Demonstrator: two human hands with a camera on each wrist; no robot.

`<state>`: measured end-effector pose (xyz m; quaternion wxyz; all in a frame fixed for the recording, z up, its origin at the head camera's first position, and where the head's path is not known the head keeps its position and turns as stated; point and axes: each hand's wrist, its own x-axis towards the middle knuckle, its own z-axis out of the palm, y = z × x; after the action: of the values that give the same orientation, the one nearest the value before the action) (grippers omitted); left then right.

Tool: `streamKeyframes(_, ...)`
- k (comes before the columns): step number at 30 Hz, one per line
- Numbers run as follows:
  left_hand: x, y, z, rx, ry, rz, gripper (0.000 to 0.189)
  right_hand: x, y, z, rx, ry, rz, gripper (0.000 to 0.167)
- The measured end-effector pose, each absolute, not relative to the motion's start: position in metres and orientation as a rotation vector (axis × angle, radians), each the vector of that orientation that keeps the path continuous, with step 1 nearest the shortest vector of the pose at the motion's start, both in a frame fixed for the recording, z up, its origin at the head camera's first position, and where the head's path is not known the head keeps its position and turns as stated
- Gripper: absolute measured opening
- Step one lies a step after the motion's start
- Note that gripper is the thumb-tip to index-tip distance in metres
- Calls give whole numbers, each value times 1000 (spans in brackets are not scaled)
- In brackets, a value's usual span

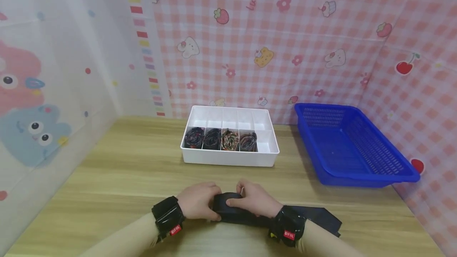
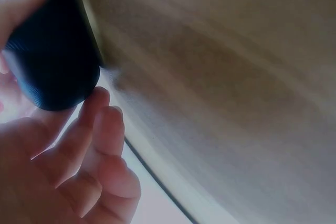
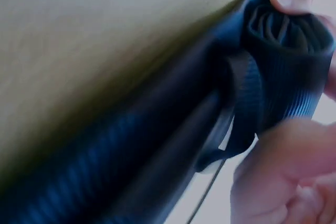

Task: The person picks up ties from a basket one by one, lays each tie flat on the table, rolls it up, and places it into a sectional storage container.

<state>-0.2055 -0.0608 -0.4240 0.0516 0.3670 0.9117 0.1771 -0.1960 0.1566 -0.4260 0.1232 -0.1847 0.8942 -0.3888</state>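
A black necktie (image 1: 228,203) is partly rolled up on the table in front of me, its loose wide end (image 1: 315,215) stretching off to the right under my right wrist. My left hand (image 1: 198,201) holds the left side of the roll between thumb and fingers. From the other side, my right hand (image 1: 257,199) grips the roll with its thumb across the top. The right wrist view shows the coiled layers of the necktie (image 3: 286,30) end-on, with a narrow band standing out from the unrolled part. In the left wrist view the roll's ribbed outer face (image 2: 58,56) rests against the fingers.
Beyond my hands stands a white divided tray (image 1: 228,158); several patterned rolled ties (image 1: 230,140) fill compartments of its front row. A blue plastic basket (image 1: 333,156) is at the right. Printed cloth walls enclose the wooden table (image 1: 135,169) at the back and sides.
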Motion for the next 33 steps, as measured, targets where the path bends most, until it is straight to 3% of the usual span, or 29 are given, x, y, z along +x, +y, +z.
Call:
streamKeyframes(13, -205, -64, -427, 1061, 2720, 628, 36, -178, 142, -423, -978, 2955, -602, 23)
streamKeyframes(17, -205, -65, -428, 1041, 2726, 644, 34, -178, 139, -424, -934, 2935, -606, 25)
streamKeyframes(24, -202, -62, -410, 1058, 2790, 684, 34, -184, 138, -418, -659, 2620, -1052, 45)
streamKeyframes(33, -189, -36, -397, 1344, 2942, 447, 40, -186, 154, -421, -383, 2315, -1341, 53)
